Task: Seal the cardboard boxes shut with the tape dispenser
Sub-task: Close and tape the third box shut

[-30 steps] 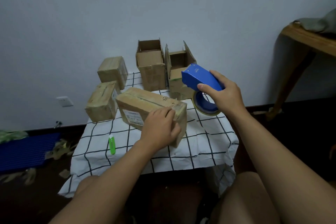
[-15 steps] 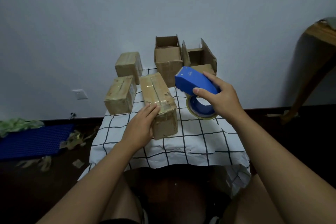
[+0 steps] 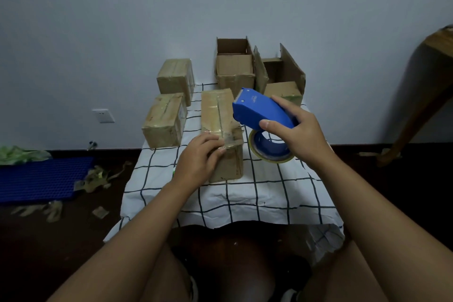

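A long closed cardboard box (image 3: 220,115) with a tape strip along its top lies lengthwise in the middle of the checked tablecloth (image 3: 245,193). My left hand (image 3: 199,158) presses on the box's near top edge. My right hand (image 3: 297,133) grips the blue tape dispenser (image 3: 259,111) just right of the box, slightly above it, with its tape roll (image 3: 269,148) hanging below. Two taped boxes (image 3: 165,120) (image 3: 175,77) stand at the left. Two open boxes (image 3: 234,64) (image 3: 280,78) stand at the back by the wall.
The cloth-covered table is small and drops off on every side. Torn tape scraps (image 3: 96,176) and a blue mat (image 3: 41,178) lie on the dark floor to the left. A wooden table leg (image 3: 416,115) stands at the right. A wall socket (image 3: 103,115) sits low on the wall.
The long box has been turned from lying crosswise to pointing away from me. My left hand has slid to its near end. The dispenser has come closer to the box.
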Available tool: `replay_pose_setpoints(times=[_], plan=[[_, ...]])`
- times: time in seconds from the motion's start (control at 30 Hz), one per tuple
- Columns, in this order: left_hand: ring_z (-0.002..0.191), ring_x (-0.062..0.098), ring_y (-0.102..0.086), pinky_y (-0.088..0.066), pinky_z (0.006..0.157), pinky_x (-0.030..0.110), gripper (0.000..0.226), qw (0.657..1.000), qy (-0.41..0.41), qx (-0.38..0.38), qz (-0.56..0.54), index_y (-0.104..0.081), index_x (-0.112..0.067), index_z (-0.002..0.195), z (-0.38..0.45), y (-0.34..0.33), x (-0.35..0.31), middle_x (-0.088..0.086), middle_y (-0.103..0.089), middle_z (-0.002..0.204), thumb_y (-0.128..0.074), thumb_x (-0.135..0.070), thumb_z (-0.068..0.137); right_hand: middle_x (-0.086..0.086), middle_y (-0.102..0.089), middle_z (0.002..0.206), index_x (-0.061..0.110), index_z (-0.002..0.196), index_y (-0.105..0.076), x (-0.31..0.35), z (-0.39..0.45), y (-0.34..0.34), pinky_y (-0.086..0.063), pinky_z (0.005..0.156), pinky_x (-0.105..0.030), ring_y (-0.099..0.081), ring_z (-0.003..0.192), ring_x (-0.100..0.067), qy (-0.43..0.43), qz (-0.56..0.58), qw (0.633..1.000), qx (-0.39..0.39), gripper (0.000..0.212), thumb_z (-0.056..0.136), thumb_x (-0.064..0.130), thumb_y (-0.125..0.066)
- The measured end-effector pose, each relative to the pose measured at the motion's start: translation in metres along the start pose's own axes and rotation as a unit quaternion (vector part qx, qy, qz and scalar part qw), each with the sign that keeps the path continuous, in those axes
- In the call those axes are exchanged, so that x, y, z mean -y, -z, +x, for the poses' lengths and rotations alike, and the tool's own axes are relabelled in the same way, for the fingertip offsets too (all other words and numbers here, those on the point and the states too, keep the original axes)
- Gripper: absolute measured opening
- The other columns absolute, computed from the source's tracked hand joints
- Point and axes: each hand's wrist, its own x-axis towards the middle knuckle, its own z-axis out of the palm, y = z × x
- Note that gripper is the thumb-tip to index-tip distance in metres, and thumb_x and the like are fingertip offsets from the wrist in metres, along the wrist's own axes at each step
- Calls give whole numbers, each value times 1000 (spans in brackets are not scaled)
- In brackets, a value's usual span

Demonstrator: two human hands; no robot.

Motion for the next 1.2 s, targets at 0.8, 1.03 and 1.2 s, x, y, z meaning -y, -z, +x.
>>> replay_pose_setpoints(times=[0.8,1.03,1.2], plan=[[71,18,-69,-56,60,25,52,700,400,175,-565,-71,-5,96,18,54,-57,13,-72,89,-72,-51,73,25,-66,117,61,119,-62,4,-19,-3,-49,83,-14,-64,105,-3,27,79,992,98,54,66,51,-73],[65,11,-65,-54,60,19,23,763,353,169,-515,-71,-3,92,22,63,-56,9,-70,77,-73,-17,74,35,-59,121,69,118,-57,-3,-23,13,-48,84,-11,-58,112,2,35,31,991,127,57,65,56,-73],[60,10,-65,-55,58,19,15,848,338,157,-376,-71,3,92,28,64,-64,12,-72,76,-69,-12,88,35,-54,119,70,122,-51,-11,-25,22,-47,85,-9,-55,112,4,52,-28,990,128,62,65,59,-73]])
